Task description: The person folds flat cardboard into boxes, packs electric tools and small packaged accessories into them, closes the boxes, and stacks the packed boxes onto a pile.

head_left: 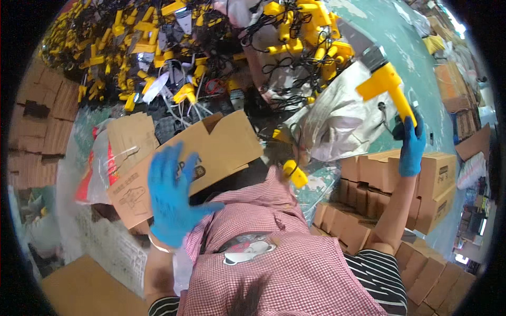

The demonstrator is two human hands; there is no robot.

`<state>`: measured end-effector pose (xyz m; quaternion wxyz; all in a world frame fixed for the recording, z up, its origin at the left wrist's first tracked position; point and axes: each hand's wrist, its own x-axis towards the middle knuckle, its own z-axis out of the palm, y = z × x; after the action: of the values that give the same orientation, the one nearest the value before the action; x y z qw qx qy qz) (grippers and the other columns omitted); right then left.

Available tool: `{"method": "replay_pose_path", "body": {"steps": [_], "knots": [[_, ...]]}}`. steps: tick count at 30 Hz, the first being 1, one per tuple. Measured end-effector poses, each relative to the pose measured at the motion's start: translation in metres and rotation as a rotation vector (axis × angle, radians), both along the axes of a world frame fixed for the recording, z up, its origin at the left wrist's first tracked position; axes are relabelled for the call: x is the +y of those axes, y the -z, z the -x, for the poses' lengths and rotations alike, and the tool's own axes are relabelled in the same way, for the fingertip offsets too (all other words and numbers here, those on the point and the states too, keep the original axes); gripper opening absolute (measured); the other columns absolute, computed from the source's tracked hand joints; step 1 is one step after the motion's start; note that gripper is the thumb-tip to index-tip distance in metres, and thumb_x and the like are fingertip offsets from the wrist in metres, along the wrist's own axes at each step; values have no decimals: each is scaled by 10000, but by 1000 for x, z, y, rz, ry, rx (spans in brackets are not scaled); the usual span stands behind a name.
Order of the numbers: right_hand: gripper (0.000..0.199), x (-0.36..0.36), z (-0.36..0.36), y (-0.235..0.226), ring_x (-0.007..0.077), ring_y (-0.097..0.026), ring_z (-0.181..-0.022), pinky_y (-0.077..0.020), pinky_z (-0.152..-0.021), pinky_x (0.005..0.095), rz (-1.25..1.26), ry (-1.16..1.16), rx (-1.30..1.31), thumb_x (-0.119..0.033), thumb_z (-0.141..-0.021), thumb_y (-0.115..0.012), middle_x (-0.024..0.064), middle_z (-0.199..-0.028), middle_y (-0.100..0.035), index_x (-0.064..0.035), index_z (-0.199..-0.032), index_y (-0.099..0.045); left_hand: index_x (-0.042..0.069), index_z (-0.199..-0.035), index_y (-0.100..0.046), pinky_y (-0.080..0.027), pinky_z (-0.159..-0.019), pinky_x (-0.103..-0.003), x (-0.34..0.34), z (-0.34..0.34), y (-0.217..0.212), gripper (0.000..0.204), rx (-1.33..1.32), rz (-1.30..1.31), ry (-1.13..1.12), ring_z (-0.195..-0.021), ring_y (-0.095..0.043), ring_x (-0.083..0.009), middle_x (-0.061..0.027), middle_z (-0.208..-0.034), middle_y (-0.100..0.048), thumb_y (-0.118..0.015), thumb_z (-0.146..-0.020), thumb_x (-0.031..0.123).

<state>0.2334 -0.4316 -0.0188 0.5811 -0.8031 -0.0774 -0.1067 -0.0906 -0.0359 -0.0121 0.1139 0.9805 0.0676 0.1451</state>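
My right hand (pixel 414 146), in a blue glove, is raised at the right and wrapped round the handle end of a yellow hand tool (pixel 387 87). The tool has a T-shaped body, a metal head at its upper end, and a dark cord by my fingers. My left hand (pixel 176 192), also in a blue glove, has its fingers spread and holds nothing. It is in front of a printed cardboard box (pixel 224 142) lying tilted before me; whether it touches the box I cannot tell. Another yellow tool (pixel 295 174) hangs or lies near my apron.
A big heap of yellow corded tools (pixel 142 47) fills the far left. More lie by a white woven sack (pixel 337 116). Stacked cardboard boxes (pixel 432 174) stand at my right, and flattened cardboard (pixel 42 126) is piled at the left. A red and clear plastic bag (pixel 97 168) lies beside the box.
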Motion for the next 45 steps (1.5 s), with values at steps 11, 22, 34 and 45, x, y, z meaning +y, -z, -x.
{"method": "replay_pose_path", "body": {"steps": [11,22,34,45], "knots": [[297,61,65,13,77,-593,-645,-473,-541,198,-58,-519,578,-280,-1013,-527,40,-891,-666,-40,-1121,-665,137,-1390,-513,-281,-1112,-580,18,10,15,956,101,-54,53,-1330,-374,-461,-247,-1465,-400,-853,-536,397],[295,197,101,77,274,-705,-886,-558,-761,354,159,-558,50,-193,-953,-641,165,-1039,-696,-47,-1206,-599,165,-1363,-540,-279,-1107,-586,-12,-17,32,946,21,-17,66,-1313,-371,-454,-214,-1475,-384,-851,-506,422],[457,81,109,237,233,-504,-474,-390,-435,326,-31,-385,1244,-534,-976,-558,58,-560,-532,-104,-1008,-711,5,-1233,-617,-539,-808,-398,65,-68,33,769,696,626,84,-887,-701,-323,-208,-985,-709,-806,-721,547],[427,80,89,33,240,-672,-1019,-584,-828,385,-1265,-328,408,-84,-916,-637,120,-1156,-666,-77,-1331,-537,94,-1423,-462,-396,-1042,-429,34,-55,-33,992,264,141,180,-1194,-506,-378,-192,-1267,-533,-885,-557,332]]}}
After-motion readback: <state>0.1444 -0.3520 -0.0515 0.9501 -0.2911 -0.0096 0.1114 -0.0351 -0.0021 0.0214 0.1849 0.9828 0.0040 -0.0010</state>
